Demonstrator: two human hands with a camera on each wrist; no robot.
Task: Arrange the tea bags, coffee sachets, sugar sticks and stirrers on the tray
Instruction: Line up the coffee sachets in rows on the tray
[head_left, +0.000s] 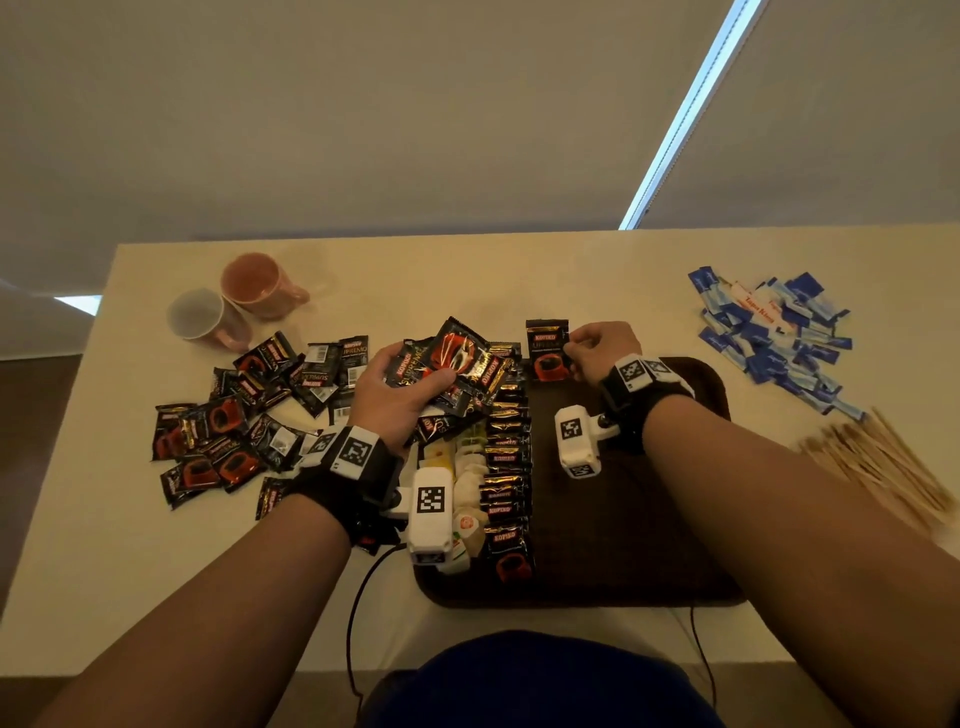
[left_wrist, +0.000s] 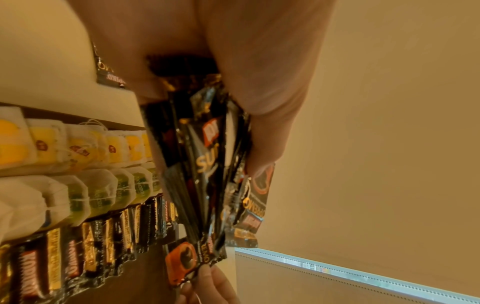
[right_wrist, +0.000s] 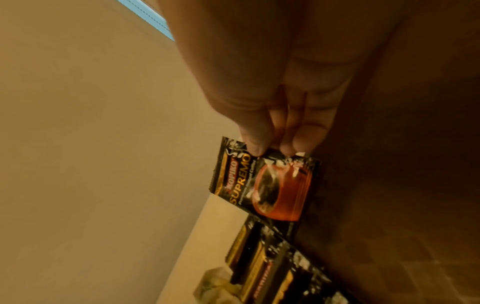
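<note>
From the head view, our left hand (head_left: 400, 395) grips a fanned bundle of coffee sachets (head_left: 457, 364) above the far left corner of the tray (head_left: 649, 545); our right hand (head_left: 605, 348) pinches a single sachet (head_left: 546, 351) at the tray's far edge. Sugar sticks (head_left: 769, 332) and stirrers (head_left: 878, 462) lie right of the tray.

The left wrist view shows tea bags (left_wrist: 78, 148) in rows on the tray beside a sachet row (left_wrist: 78, 257).

In the right wrist view, thumb and fingertips (right_wrist: 255, 144) pinch the single sachet's edge.

Right hand (right_wrist: 272, 98) fingers (right_wrist: 253, 144) pinch coffee sachet (right_wrist: 267, 183) edge above tray (right_wrist: 389, 205).
</note>
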